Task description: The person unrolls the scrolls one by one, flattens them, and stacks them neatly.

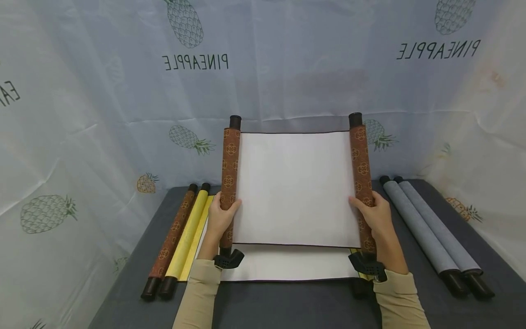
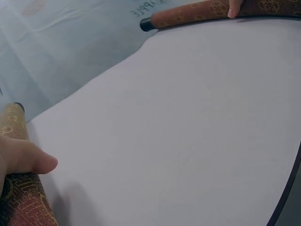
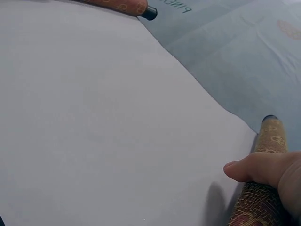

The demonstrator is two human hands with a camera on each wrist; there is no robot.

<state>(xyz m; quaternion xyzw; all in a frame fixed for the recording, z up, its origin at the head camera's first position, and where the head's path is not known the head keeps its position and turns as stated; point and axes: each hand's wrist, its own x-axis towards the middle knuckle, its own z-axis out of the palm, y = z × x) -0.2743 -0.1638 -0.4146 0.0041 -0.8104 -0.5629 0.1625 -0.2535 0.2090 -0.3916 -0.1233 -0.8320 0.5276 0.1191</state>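
Note:
Both hands hold up a partly unrolled brown patterned scroll, its blank white sheet (image 1: 296, 187) stretched between two rolls. My left hand (image 1: 221, 214) grips the left roll (image 1: 231, 160), thumb over the sheet's side. The right hand (image 1: 376, 212) grips the right roll (image 1: 360, 160) the same way. Black knobs cap the rolls' ends. In the left wrist view the thumb (image 2: 28, 157) lies across the brocade roll; the right wrist view shows the other thumb (image 3: 256, 167) likewise. Below the raised scroll lies another open white sheet (image 1: 287, 262) with yellow edging, partly hidden.
At the left of the dark grey table (image 1: 287, 304) lie a rolled brown scroll (image 1: 174, 237) and a yellow roll (image 1: 190, 230). Two grey rolled scrolls (image 1: 423, 228) (image 1: 444, 224) lie side by side at the right. A pineapple-print curtain (image 1: 287, 68) hangs behind.

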